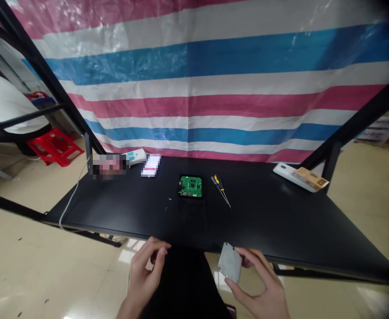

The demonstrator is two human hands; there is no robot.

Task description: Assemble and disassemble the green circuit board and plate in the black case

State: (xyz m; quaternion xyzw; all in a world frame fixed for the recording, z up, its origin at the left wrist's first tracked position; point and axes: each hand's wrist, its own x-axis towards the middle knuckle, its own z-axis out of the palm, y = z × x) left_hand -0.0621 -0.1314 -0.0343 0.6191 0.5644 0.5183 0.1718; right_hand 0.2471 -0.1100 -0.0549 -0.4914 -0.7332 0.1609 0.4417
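Note:
My right hand is below the near edge of the black table, with its fingers closed on a flat grey square plate. My left hand hovers beside it at the lower middle, fingers loosely curled and pinched together; whether anything is in them I cannot make out. A green circuit board in a black shell lies on the table's middle. A screwdriver with a yellow-and-black handle lies just right of the board. Tiny screws sit in front of the board.
A white power strip with a cable, a small white card and a blurred item lie at the back left. A white device with a yellow box sits at the back right. A striped tarp hangs behind. A red stool stands left.

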